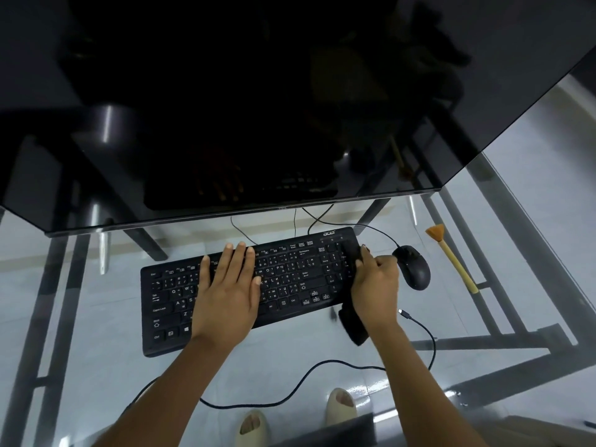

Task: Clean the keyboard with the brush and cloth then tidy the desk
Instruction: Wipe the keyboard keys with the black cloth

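Note:
A black keyboard [290, 282] lies on the glass desk [96, 366] in front of me. My left hand [227, 291] rests flat on its left-middle keys, fingers spread. My right hand [374, 285] is closed on a dark cloth [353, 324] and presses it onto the keyboard's right end, over the number pad; the cloth's loose end hangs off the front edge. A brush [451, 258] with a pale wooden handle and orange bristles lies on the desk to the right, beyond the mouse, touched by neither hand.
A black mouse [414, 267] sits just right of my right hand. A large dark monitor [258, 108] overhangs the keyboard's far edge. A loose black cable [322, 375] with a free plug curls across the near desk. My feet in sandals show through the glass.

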Motion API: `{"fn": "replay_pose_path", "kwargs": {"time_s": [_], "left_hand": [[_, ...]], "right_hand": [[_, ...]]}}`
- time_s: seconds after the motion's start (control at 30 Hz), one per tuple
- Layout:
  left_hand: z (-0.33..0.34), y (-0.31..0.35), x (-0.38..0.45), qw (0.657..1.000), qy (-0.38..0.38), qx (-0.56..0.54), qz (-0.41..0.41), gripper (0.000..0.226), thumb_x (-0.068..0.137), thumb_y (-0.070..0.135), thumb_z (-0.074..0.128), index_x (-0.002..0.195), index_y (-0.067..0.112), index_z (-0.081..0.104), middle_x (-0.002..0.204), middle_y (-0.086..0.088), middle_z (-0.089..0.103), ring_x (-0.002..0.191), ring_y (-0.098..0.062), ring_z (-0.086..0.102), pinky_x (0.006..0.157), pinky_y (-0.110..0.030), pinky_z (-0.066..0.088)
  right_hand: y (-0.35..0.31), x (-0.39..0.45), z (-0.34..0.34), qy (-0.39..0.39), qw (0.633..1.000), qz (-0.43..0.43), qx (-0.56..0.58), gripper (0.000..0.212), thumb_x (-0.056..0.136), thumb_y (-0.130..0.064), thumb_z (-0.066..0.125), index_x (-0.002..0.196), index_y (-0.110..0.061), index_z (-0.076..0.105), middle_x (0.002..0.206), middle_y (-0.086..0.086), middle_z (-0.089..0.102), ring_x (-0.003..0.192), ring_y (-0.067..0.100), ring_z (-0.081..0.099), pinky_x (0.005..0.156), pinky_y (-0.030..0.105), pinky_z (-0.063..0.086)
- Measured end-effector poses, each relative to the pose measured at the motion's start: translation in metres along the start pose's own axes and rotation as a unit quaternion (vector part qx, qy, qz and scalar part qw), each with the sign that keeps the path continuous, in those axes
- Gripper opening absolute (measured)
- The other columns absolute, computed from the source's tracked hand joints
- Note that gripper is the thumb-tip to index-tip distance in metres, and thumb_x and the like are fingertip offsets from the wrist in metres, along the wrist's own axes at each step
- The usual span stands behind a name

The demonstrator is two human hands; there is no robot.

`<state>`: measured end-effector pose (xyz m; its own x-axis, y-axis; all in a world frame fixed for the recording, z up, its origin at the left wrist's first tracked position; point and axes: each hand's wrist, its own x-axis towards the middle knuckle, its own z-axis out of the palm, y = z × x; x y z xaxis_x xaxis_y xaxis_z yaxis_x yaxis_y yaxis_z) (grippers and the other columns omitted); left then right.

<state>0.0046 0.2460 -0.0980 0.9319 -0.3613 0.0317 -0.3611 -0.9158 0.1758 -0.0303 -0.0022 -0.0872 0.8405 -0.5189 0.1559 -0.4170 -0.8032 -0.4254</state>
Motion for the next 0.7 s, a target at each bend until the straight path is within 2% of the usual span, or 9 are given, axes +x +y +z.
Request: {"fn": "replay_pose_path", "kwargs": {"time_s": [0.1, 0.2, 0.27, 0.33, 0.4, 0.47, 0.53, 0.63, 0.7], "left_hand": [[0.000, -0.001, -0.001, 1.000, 0.002, -0.002, -0.001, 0.057, 0.101, 0.038, 0.014, 0.148, 0.010, 0.031, 0.155, -0.007, 0.029, 0.147, -0.023, 0.015, 0.116, -0.055, 0.015], [-0.001, 0.001, 0.000, 1.000, 0.002, -0.006, 0.002, 0.057, 0.101, 0.037, 0.016, 0.148, 0.010, 0.032, 0.155, -0.008, 0.031, 0.147, -0.024, 0.017, 0.116, -0.055, 0.016], [-0.001, 0.001, 0.001, 1.000, 0.003, -0.008, 0.004, 0.056, 0.101, 0.037, 0.017, 0.147, 0.009, 0.032, 0.154, -0.008, 0.032, 0.146, -0.024, 0.019, 0.116, -0.055, 0.016], [-0.001, 0.001, 0.001, 1.000, 0.001, -0.005, 0.001, 0.056, 0.101, 0.037, 0.017, 0.147, 0.009, 0.032, 0.154, -0.008, 0.032, 0.146, -0.024, 0.018, 0.116, -0.055, 0.016], [0.000, 0.001, 0.000, 1.000, 0.002, -0.005, -0.003, 0.056, 0.101, 0.037, 0.016, 0.147, 0.009, 0.032, 0.155, -0.007, 0.031, 0.146, -0.024, 0.018, 0.116, -0.055, 0.015], [0.000, 0.000, 0.000, 1.000, 0.005, -0.010, -0.002, 0.056, 0.101, 0.037, 0.017, 0.147, 0.009, 0.033, 0.154, -0.008, 0.032, 0.146, -0.024, 0.019, 0.116, -0.055, 0.015], [0.000, 0.000, 0.001, 1.000, 0.007, -0.013, 0.003, 0.055, 0.101, 0.036, 0.019, 0.147, 0.009, 0.033, 0.154, -0.008, 0.032, 0.146, -0.024, 0.019, 0.116, -0.055, 0.015], [-0.001, 0.000, 0.001, 1.000, 0.008, -0.015, 0.003, 0.055, 0.101, 0.036, 0.021, 0.147, 0.010, 0.033, 0.154, -0.007, 0.033, 0.146, -0.024, 0.019, 0.116, -0.055, 0.015], [0.000, -0.001, 0.000, 1.000, 0.009, -0.013, -0.002, 0.054, 0.101, 0.036, 0.021, 0.147, 0.010, 0.033, 0.154, -0.007, 0.033, 0.146, -0.024, 0.019, 0.116, -0.055, 0.015]], "right_hand": [[-0.028, -0.021, 0.009, -0.026, 0.999, -0.008, 0.034, 0.031, 0.097, -0.037, 0.045, 0.102, -0.010, 0.059, 0.095, 0.010, 0.055, 0.088, 0.026, 0.053, 0.083, 0.047, 0.049], [-0.042, -0.036, 0.013, -0.101, 0.988, -0.108, 0.054, 0.019, 0.095, -0.032, 0.052, 0.101, -0.020, 0.065, 0.092, 0.004, 0.055, 0.084, 0.022, 0.049, 0.082, 0.048, 0.049], [-0.039, -0.020, 0.014, -0.099, 0.991, -0.012, 0.093, 0.018, 0.094, -0.031, 0.059, 0.102, -0.017, 0.066, 0.087, 0.007, 0.054, 0.076, 0.024, 0.050, 0.074, 0.043, 0.050], [-0.048, -0.009, 0.014, -0.075, 0.988, 0.023, 0.135, 0.027, 0.094, -0.015, 0.060, 0.118, -0.006, 0.065, 0.093, 0.011, 0.053, 0.077, 0.026, 0.051, 0.069, 0.039, 0.050], [-0.069, -0.018, 0.019, -0.061, 0.996, -0.033, 0.062, 0.025, 0.097, -0.021, 0.054, 0.116, -0.009, 0.065, 0.095, 0.004, 0.053, 0.082, 0.022, 0.050, 0.073, 0.040, 0.050], [-0.087, -0.034, 0.022, -0.078, 0.986, -0.136, 0.060, 0.030, 0.097, -0.045, 0.047, 0.092, -0.019, 0.061, 0.089, -0.005, 0.054, 0.085, 0.016, 0.049, 0.079, 0.038, 0.046], [-0.090, -0.037, 0.022, -0.110, 0.967, -0.229, 0.027, 0.031, 0.096, -0.049, 0.047, 0.085, -0.021, 0.057, 0.087, -0.002, 0.057, 0.084, 0.018, 0.052, 0.077, 0.037, 0.045], [-0.069, -0.015, 0.028, -0.097, 0.981, -0.155, 0.059, 0.021, 0.096, -0.040, 0.053, 0.092, -0.020, 0.060, 0.084, -0.002, 0.052, 0.077, 0.021, 0.052, 0.070, 0.029, 0.045], [-0.062, -0.018, 0.030, -0.086, 0.984, -0.151, 0.034, 0.016, 0.095, -0.039, 0.054, 0.093, -0.025, 0.062, 0.087, -0.001, 0.051, 0.082, 0.023, 0.052, 0.080, 0.034, 0.049]]}}
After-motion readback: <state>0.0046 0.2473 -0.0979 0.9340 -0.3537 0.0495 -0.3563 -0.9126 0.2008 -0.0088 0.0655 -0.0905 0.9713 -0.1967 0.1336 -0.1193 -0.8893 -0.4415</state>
